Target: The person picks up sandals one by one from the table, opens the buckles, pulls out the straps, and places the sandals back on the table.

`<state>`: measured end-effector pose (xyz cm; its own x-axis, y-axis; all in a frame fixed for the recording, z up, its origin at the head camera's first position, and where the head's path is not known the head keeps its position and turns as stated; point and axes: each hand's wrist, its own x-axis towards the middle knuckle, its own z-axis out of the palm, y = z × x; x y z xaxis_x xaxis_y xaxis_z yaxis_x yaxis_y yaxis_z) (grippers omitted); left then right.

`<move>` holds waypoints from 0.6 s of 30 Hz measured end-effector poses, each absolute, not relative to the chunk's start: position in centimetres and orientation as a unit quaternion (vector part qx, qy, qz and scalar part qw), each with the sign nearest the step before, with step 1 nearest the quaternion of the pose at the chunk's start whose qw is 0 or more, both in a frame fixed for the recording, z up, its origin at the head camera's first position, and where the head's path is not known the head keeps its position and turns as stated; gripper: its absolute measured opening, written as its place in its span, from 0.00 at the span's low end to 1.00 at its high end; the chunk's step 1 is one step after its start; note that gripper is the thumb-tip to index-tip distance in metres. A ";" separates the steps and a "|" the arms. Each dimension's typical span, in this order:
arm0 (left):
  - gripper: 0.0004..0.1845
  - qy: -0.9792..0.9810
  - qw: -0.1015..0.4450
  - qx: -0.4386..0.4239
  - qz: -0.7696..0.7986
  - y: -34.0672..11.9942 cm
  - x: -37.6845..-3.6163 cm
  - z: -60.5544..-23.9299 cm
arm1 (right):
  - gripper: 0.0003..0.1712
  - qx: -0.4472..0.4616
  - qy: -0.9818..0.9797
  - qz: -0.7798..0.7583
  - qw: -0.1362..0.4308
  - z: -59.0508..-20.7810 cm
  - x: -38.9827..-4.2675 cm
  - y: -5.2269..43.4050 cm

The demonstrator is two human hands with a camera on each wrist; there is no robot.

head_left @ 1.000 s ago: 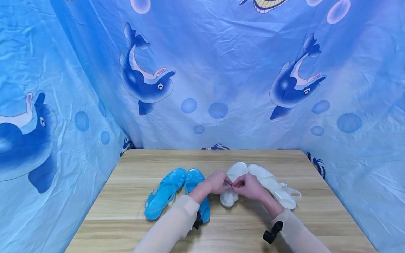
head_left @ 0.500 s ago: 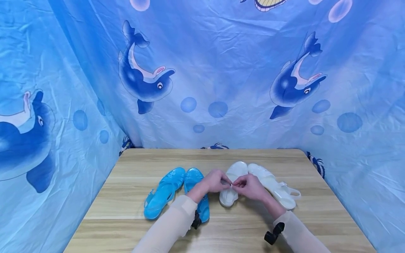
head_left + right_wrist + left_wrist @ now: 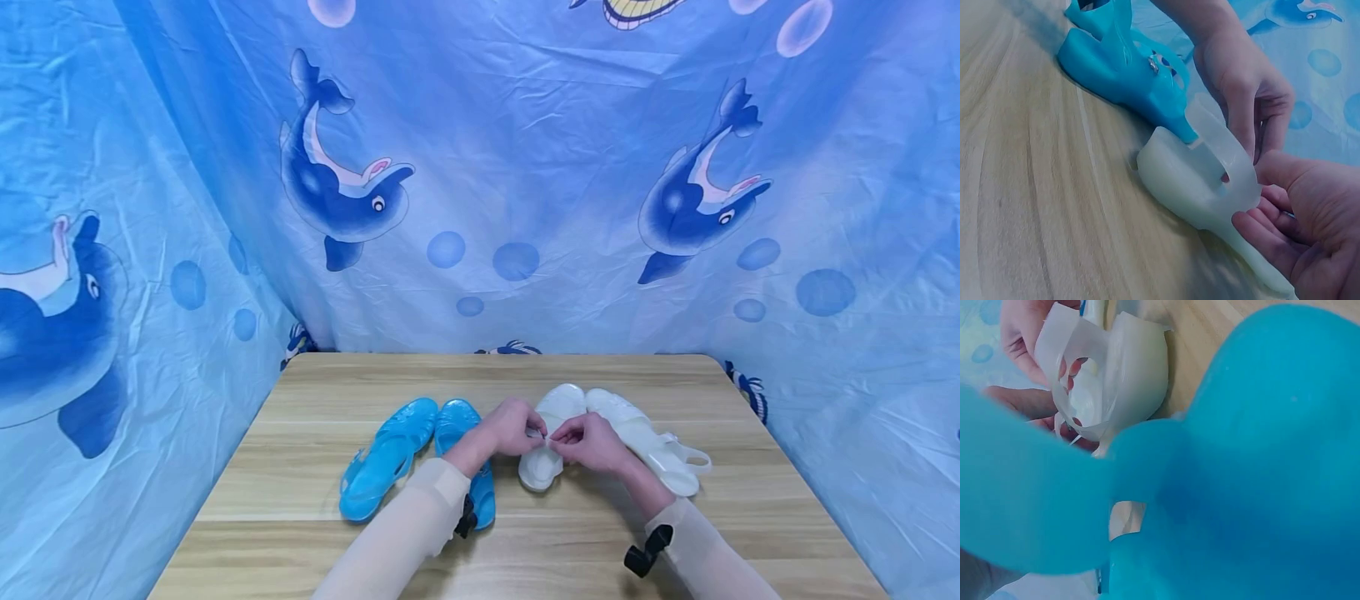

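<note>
A white jelly sandal [image 3: 540, 477] stands right of the table's middle, its heel toward the person. Over it, my left hand [image 3: 512, 427] and right hand [image 3: 594, 442] meet at the ankle strap [image 3: 1242, 170], each with thumb and fingers pinching it. The right wrist view shows this strap arching above the heel, with the fingertips of both hands at its far side. A tiny dark bit shows between the fingertips in the head view; the fastening itself is hidden. The second white sandal [image 3: 667, 457] lies to the right, its strap sticking out sideways.
Two blue jelly sandals stand at the left; the left one [image 3: 386, 467] is in full view, while my left forearm partly covers the other blue sandal [image 3: 457, 423]. In the left wrist view that sandal [image 3: 1272, 456] fills the foreground. A dolphin-print curtain [image 3: 487, 167] surrounds the wooden table [image 3: 300, 417].
Both hands stay at the white sandal's strap with only slight finger shifts. The sandals keep their places.
</note>
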<state>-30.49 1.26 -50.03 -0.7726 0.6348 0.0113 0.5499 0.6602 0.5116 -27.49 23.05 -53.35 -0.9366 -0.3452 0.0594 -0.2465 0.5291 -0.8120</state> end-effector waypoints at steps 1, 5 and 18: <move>0.04 0.907 0.083 0.328 0.251 1.2 -30.5 -50.0 | 0.08 -0.172 0.871 -0.457 0.053 -53.4 -27.5 23.1; 0.05 0.908 0.088 0.323 0.253 1.1 -30.5 -49.9 | 0.06 -0.184 0.870 -0.455 0.042 -53.7 -27.4 23.6; 0.09 0.908 0.076 0.317 0.264 0.9 -30.6 -50.1 | 0.09 -0.153 0.882 -0.442 0.054 -53.2 -27.5 22.8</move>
